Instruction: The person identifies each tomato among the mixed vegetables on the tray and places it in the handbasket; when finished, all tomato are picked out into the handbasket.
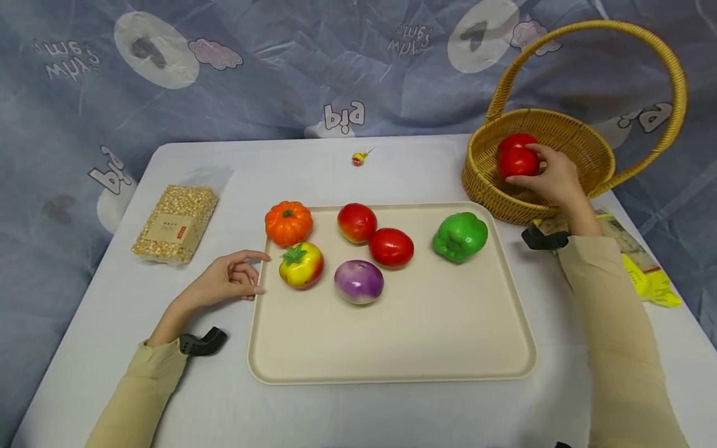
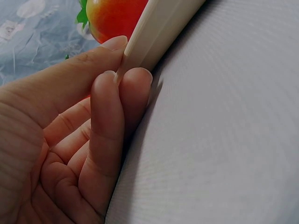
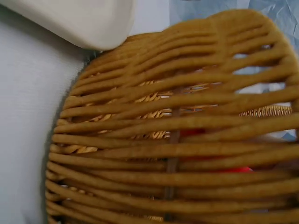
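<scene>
You've got your left grip [image 2: 79, 133] pinching the beige tray edge [image 2: 161, 35], red-yellow fruit [image 2: 114, 21] just past it, white bench [image 2: 219, 130] alongside.

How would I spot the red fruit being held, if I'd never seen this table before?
On the white table, go to the far right corner, where a tall-handled wicker basket stands. Inside, toward its left, the red fruit sits in front of another red one. What sets it apart: it is nearer the viewer and gripped by the right hand.
</scene>
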Demonstrator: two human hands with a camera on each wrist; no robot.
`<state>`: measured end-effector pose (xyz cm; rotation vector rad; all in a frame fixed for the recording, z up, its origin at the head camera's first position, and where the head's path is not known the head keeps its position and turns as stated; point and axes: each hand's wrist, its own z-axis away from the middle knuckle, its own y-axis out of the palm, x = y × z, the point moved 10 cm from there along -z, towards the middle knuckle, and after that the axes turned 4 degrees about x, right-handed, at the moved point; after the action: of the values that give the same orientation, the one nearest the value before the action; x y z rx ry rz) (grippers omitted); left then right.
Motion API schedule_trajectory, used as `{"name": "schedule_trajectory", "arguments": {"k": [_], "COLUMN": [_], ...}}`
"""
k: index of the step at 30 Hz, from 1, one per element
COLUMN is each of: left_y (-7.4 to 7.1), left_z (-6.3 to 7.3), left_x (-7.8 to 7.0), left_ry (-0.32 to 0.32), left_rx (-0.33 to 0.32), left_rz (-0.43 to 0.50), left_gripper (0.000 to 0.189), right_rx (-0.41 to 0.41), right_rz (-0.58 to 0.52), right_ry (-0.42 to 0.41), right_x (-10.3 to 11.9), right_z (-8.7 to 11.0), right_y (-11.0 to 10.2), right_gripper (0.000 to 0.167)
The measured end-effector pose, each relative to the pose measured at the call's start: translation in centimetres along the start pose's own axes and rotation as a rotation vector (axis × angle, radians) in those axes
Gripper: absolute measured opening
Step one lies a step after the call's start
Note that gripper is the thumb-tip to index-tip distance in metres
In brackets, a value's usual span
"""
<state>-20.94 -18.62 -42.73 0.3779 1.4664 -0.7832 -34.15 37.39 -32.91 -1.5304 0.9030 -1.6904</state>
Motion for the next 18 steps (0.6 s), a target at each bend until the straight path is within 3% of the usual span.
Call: {"name": "schedule_trajectory", "arguments": {"k": [18], "left_y": [0.0], "left_z": [-0.1], "left_x": [-0.1], "left_ry": [-0.029], "left_rx": [-0.007], "left_rz": [-0.009], "left_gripper": [0.059], "right_rx": [0.045], "right_rz": [0.077], "right_ry": [-0.018], "right_x": [0.7], "right_z": [-3.2], "right_y": [1.1], "right_gripper": [0.079]}}
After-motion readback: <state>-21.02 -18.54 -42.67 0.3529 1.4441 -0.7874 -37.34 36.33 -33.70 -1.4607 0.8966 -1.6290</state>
